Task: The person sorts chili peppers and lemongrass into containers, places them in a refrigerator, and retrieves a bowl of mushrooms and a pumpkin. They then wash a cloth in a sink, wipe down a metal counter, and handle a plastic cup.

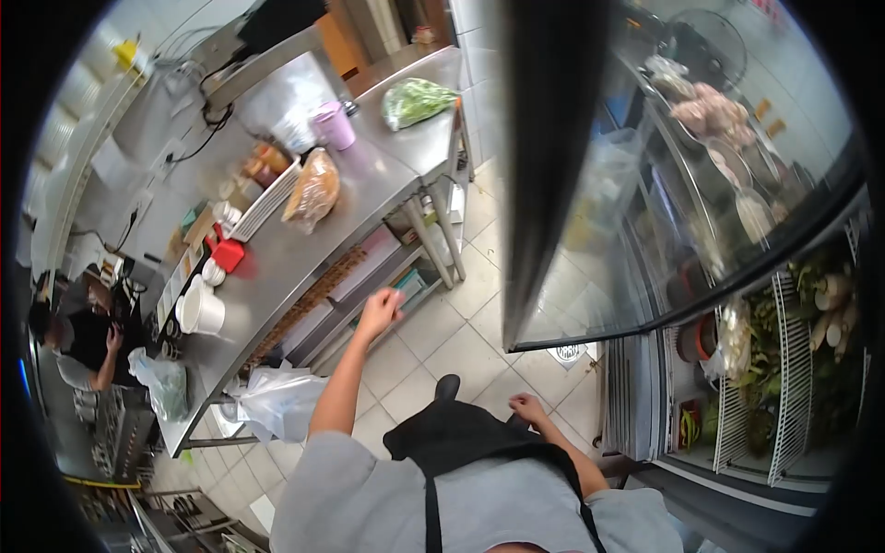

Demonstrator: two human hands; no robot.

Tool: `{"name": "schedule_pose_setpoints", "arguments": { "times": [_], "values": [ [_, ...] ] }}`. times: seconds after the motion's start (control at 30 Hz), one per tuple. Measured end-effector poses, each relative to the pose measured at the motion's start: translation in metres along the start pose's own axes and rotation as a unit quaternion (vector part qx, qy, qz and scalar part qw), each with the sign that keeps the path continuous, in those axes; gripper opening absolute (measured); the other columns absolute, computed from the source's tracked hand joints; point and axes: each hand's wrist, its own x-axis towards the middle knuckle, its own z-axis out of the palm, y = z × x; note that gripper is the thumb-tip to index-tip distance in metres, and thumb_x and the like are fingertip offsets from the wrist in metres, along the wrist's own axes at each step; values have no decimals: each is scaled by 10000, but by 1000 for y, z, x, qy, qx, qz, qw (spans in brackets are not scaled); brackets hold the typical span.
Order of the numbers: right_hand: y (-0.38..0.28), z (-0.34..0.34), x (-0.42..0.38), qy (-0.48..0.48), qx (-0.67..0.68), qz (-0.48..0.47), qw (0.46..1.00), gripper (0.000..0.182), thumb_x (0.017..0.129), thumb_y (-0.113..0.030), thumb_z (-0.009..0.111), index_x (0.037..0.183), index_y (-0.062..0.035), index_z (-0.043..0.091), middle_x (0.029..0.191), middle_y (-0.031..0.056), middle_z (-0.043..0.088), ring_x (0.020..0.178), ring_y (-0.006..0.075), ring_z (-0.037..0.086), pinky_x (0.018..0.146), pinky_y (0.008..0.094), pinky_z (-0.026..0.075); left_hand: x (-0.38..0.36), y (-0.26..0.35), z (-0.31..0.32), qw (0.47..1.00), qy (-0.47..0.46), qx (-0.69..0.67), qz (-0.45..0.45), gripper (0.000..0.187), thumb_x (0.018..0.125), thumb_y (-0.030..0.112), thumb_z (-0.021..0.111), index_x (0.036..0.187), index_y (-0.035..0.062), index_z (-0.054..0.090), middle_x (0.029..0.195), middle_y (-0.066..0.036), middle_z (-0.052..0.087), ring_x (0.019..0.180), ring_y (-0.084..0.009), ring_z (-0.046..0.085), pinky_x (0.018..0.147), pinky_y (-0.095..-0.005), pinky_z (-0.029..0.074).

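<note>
My left hand (380, 313) is stretched out over the tiled floor, in front of the steel counter (369, 189). Its fingers are curled in, and nothing shows in them. Low at my right side, my right hand (528, 408) hangs with bent fingers and no object visible in it. Neither hand touches anything that I can see. Nearest to the left hand are the counter's lower shelves (369, 267). To the right, a glass fridge door (590, 203) stands open, with leafy vegetables (761, 341) on the white wire shelves behind it.
On the counter are a bag of bread (313, 191), a purple cup (334, 125), bagged greens (417, 101), a white tub (200, 307) and a red container (224, 251). A white plastic bag (279, 403) hangs beneath. Another person (88, 332) stands at far left. A floor drain (566, 354) lies by the fridge.
</note>
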Motion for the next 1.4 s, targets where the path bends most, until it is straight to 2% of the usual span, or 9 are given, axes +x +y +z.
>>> {"name": "schedule_pose_setpoints", "arguments": {
  "times": [0.1, 0.33, 0.47, 0.67, 0.8, 0.93, 1.07, 1.23, 1.4],
  "values": [
    [-81, 58, 35, 9, -133, -206, 969, 236, 781, -205, 587, 909, -7, 597, 701, 38, 597, 602, 115, 561, 508, 263, 465, 44, 20, -26, 991, 14, -124, 52, 215, 898, 160, 436, 939, -14, 554, 666, -31, 537, 561, -83, 526, 537, -236, 457],
    [-366, 133, 99, 91, -67, -416, 902, 223, 787, -190, 599, 910, -5, 590, 670, 102, 604, 617, 148, 566, 602, 277, 455, 41, -15, -96, 982, 81, -145, 90, 246, 904, 235, 453, 920, 3, 537, 775, -35, 563, 548, -74, 528, 514, -207, 417],
    [-500, 189, 140, 14, -38, -336, 941, 388, 787, -331, 600, 1016, -20, 565, 828, 106, 617, 734, 169, 579, 673, 267, 453, 8, -65, -127, 964, 131, -233, 2, 246, 898, 226, 462, 900, -3, 553, 752, -40, 573, 545, -88, 534, 516, -231, 446],
    [-614, 288, 155, 9, 25, -223, 974, 871, 662, -332, 694, 1324, -88, 184, 1091, 205, 475, 937, 295, 545, 730, 371, 494, -17, -90, -155, 932, 164, -309, -92, 282, 905, 255, 442, 941, -2, 550, 728, -19, 533, 576, -93, 527, 556, -244, 472],
    [-608, 292, 168, -185, 267, -185, 927, 843, 665, -134, 656, 1287, -59, 92, 1082, 183, 448, 937, 339, 538, 726, 481, 510, -4, -67, -167, 899, 172, -392, -94, 320, 907, 299, 433, 991, 8, 538, 684, 3, 454, 596, -102, 518, 591, -253, 464],
    [-578, 279, 164, -199, 359, -235, 881, 561, 679, -22, 588, 1145, -61, 279, 1029, 138, 479, 906, 275, 551, 735, 406, 513, 27, -57, -161, 859, 87, -496, -90, 474, 892, 418, 408, 1102, 1, 488, 708, -16, 464, 733, -179, 532, 731, -332, 444],
    [-521, 256, 119, -175, 383, -245, 873, 635, 655, -60, 577, 1219, -60, 285, 1042, 66, 458, 960, 184, 485, 807, 328, 453, 44, -51, -170, 758, 61, -632, -149, 670, 826, 532, 435, 1235, 6, 363, 901, -101, 451, 970, -265, 471, 923, -431, 381],
    [-412, 206, 37, -237, 329, -272, 873, 822, 583, -40, 565, 1319, -69, 199, 1123, 98, 440, 1032, 184, 455, 831, 324, 433, -4, 12, -118, 842, -54, -536, -29, 589, 845, 474, 450, 1235, 34, 403, 995, -111, 472, 996, -262, 490, 890, -432, 409],
    [-263, 153, -10, -127, 355, -241, 894, 730, 666, -111, 588, 1291, -22, 220, 1126, 99, 438, 1009, 172, 462, 789, 291, 449, -39, -44, -33, 878, -275, -302, -249, 556, 861, 453, 436, 1231, 39, 415, 1061, -108, 484, 955, -241, 509, 834, -387, 440]
  ]
}}
